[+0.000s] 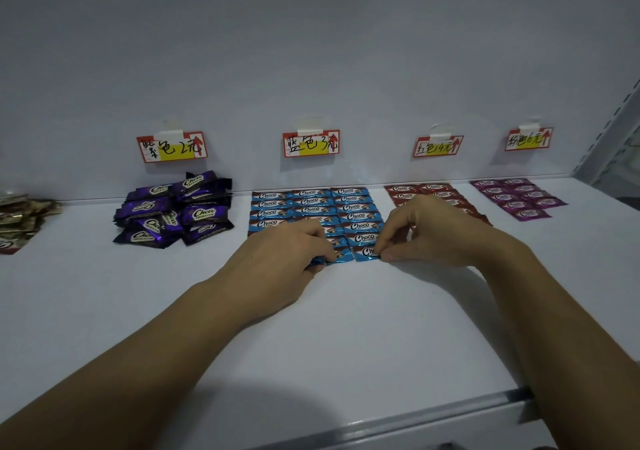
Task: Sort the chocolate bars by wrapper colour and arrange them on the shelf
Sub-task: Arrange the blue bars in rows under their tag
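Observation:
Blue-wrapped chocolate bars [311, 204] lie in neat rows on the white shelf [346, 328], under the blue price tag [311, 143]. My left hand [287, 249] pinches a blue bar [337, 255] at the front of the middle column. My right hand [426, 231] pinches the right end of another blue bar [363, 253] at the front of the right column. Purple bars [173, 210] sit in a loose heap to the left. Red bars [436, 193] lie partly hidden behind my right hand. Pink bars [519, 198] lie in rows at far right.
Gold-wrapped bars [20, 217] are piled at the far left edge. Handwritten price tags [171, 146] hang on the back wall above each group. A metal upright [609, 138] bounds the shelf on the right. The shelf's front lip [415, 418] runs below my forearms.

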`<control>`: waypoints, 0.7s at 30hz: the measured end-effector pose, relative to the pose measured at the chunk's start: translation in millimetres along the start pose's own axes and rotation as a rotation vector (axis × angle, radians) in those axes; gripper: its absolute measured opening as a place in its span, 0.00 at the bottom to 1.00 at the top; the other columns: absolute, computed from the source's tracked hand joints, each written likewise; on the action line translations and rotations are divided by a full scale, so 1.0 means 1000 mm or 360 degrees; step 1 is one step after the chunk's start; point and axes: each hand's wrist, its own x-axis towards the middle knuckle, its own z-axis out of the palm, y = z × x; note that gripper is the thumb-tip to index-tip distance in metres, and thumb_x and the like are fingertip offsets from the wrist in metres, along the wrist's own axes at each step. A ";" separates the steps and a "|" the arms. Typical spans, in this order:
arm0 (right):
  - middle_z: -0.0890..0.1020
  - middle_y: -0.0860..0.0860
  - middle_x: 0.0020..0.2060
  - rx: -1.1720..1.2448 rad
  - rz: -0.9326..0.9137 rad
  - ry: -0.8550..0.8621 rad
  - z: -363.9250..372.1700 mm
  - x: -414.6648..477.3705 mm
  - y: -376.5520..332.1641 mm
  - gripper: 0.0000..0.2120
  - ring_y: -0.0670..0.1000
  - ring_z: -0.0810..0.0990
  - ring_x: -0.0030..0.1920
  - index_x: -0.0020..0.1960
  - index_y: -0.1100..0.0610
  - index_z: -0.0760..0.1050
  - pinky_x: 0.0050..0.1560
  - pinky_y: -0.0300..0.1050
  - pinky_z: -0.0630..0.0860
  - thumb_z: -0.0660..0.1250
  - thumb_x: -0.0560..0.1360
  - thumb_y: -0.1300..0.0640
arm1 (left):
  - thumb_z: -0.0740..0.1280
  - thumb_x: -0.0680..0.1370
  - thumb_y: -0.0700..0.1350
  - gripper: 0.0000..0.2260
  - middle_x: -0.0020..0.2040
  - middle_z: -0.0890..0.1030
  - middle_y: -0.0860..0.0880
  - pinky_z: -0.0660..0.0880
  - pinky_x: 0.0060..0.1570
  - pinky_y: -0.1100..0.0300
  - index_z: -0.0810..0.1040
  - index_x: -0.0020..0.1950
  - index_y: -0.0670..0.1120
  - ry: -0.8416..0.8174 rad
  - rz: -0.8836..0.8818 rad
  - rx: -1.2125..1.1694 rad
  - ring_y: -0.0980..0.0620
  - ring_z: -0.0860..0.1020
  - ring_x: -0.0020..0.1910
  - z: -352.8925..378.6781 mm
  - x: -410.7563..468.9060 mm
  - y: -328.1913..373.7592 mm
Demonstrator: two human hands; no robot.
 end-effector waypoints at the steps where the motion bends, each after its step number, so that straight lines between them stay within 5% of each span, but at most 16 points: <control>1: 0.84 0.36 0.41 -0.0004 0.0002 0.0006 0.000 0.000 0.000 0.07 0.35 0.80 0.47 0.49 0.47 0.87 0.37 0.27 0.74 0.78 0.71 0.55 | 0.65 0.83 0.49 0.14 0.66 0.75 0.58 0.76 0.63 0.54 0.77 0.68 0.58 0.0001 0.0001 -0.0002 0.56 0.73 0.64 0.000 0.000 0.000; 7: 0.81 0.33 0.41 -0.0051 -0.0006 0.0005 0.003 0.001 -0.001 0.08 0.32 0.78 0.49 0.50 0.46 0.86 0.36 0.26 0.73 0.77 0.71 0.53 | 0.65 0.83 0.50 0.14 0.66 0.74 0.59 0.75 0.63 0.56 0.77 0.69 0.58 0.0025 0.0003 -0.0001 0.57 0.73 0.64 0.000 -0.001 -0.001; 12: 0.84 0.37 0.43 0.0174 0.0054 0.0282 -0.002 -0.001 -0.004 0.03 0.43 0.82 0.49 0.48 0.46 0.84 0.35 0.34 0.78 0.74 0.74 0.52 | 0.68 0.81 0.49 0.13 0.64 0.77 0.57 0.77 0.62 0.56 0.79 0.66 0.57 0.0134 -0.0021 -0.0186 0.55 0.75 0.63 0.005 -0.001 -0.004; 14: 0.84 0.42 0.45 0.0248 0.0077 0.0515 -0.003 -0.001 -0.006 0.03 0.44 0.81 0.45 0.50 0.49 0.83 0.30 0.33 0.75 0.72 0.76 0.54 | 0.70 0.79 0.43 0.15 0.63 0.79 0.57 0.80 0.59 0.56 0.79 0.63 0.57 0.0253 -0.0135 -0.0590 0.55 0.78 0.61 0.004 -0.003 -0.004; 16: 0.84 0.43 0.44 0.0285 0.0048 0.0684 -0.001 0.000 -0.011 0.03 0.41 0.81 0.45 0.50 0.50 0.82 0.28 0.31 0.73 0.71 0.77 0.54 | 0.67 0.78 0.33 0.21 0.63 0.79 0.55 0.82 0.52 0.57 0.78 0.62 0.57 0.0239 -0.0294 -0.1429 0.54 0.81 0.58 -0.001 -0.005 -0.002; 19: 0.85 0.44 0.43 0.0406 -0.0074 0.0772 0.010 0.003 -0.020 0.02 0.48 0.83 0.47 0.49 0.49 0.82 0.37 0.41 0.81 0.71 0.77 0.55 | 0.62 0.74 0.26 0.29 0.53 0.81 0.46 0.74 0.34 0.57 0.77 0.67 0.54 0.0157 -0.0373 -0.2510 0.51 0.78 0.40 -0.012 -0.004 -0.003; 21: 0.85 0.46 0.42 0.0579 -0.0156 0.0769 0.016 0.006 -0.033 0.02 0.52 0.84 0.46 0.48 0.50 0.82 0.40 0.47 0.83 0.71 0.77 0.57 | 0.59 0.77 0.27 0.27 0.52 0.81 0.41 0.77 0.33 0.57 0.75 0.70 0.51 0.0279 -0.0424 -0.2885 0.50 0.78 0.38 -0.022 -0.003 -0.006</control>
